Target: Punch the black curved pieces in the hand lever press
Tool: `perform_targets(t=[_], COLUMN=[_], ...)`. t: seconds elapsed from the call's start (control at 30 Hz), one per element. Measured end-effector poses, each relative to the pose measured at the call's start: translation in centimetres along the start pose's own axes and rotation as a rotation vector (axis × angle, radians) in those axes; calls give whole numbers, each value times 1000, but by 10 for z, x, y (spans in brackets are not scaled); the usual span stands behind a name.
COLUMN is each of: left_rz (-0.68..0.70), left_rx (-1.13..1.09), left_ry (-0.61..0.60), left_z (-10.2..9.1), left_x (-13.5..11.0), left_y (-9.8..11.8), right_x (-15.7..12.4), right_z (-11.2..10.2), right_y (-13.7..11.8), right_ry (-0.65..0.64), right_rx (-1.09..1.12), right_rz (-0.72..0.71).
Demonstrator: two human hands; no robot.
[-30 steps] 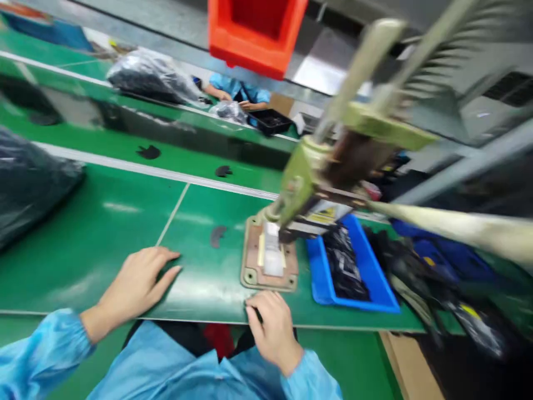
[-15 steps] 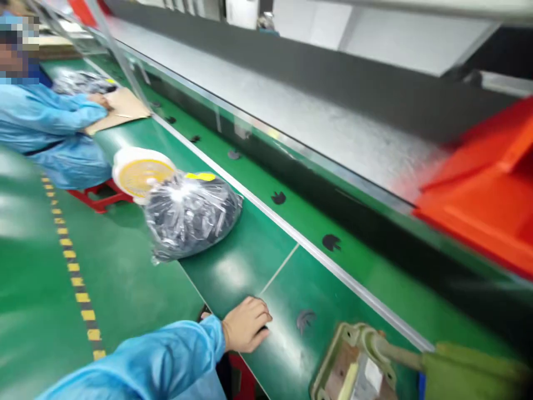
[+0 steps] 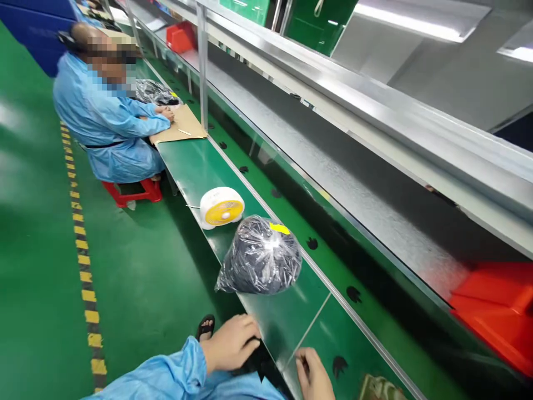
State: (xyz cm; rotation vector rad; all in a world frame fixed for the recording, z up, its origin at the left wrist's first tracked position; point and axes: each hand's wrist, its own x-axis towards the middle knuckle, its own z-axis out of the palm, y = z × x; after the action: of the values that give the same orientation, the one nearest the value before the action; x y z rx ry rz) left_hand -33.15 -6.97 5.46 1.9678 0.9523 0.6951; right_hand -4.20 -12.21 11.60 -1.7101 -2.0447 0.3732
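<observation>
My left hand [image 3: 233,341] is at the table's near edge, palm down with its fingers bent. Beneath its fingers shows a dark, jagged-edged shape; I cannot tell whether the hand grips it. Over the green table [image 3: 287,319], my right hand [image 3: 314,375] has its fingers curled toward the thumb, and what they hold, if anything, is hidden. Just right of it lies a flat black pronged piece [image 3: 340,365]. Beyond both hands stands a clear plastic bag [image 3: 264,261] filled with dark pieces, a yellow label on it. A white reel with a yellow face [image 3: 225,211] is behind the bag.
Several similar black pieces, one of them a pronged piece [image 3: 353,294], lie along the green strip behind a metal rail [image 3: 316,266]. A red bin [image 3: 499,311] is at right. A co-worker in blue [image 3: 104,122] sits farther along at a cardboard sheet [image 3: 183,122].
The view has swung, so the bag, reel and co-worker appear farther right. My right hand has come into view. My left hand is now at the table edge instead of over its top.
</observation>
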Motion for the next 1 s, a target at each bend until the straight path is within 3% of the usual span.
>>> perform_targets(t=[0.07, 0.13, 0.23, 0.37, 0.47, 0.6, 0.73, 0.87, 1.0], left_rz=[-13, -21, -16, 9, 56, 99, 40, -103, -127], left_rx=[34, 44, 48, 117, 203, 323, 398, 510, 559], left_ry=[141, 272, 395, 400, 383, 414, 425, 407, 342], left_z=[-46, -72, -86, -98, -113, -127, -134, -141, -130], left_x=[-6, -7, -7, 6, 38, 102, 155, 174, 175], left_y=[-7, -9, -7, 0, 6, 5, -7, -14, -5], right_x=[60, 116, 179, 228, 246, 257, 269, 281, 275], right_z=[2, 6, 17, 31, 38, 44, 51, 53, 49], right_y=[-18, -34, -51, -59, -59, -53, -54, -61, -52], right_ry=[-32, -16, 11, 34, 23, -8, -10, -24, -36], right_rx=[20, 28, 40, 60, 81, 113, 145, 164, 135], right_rz=[-30, -41, -34, -4, 13, 33, 64, 23, 2])
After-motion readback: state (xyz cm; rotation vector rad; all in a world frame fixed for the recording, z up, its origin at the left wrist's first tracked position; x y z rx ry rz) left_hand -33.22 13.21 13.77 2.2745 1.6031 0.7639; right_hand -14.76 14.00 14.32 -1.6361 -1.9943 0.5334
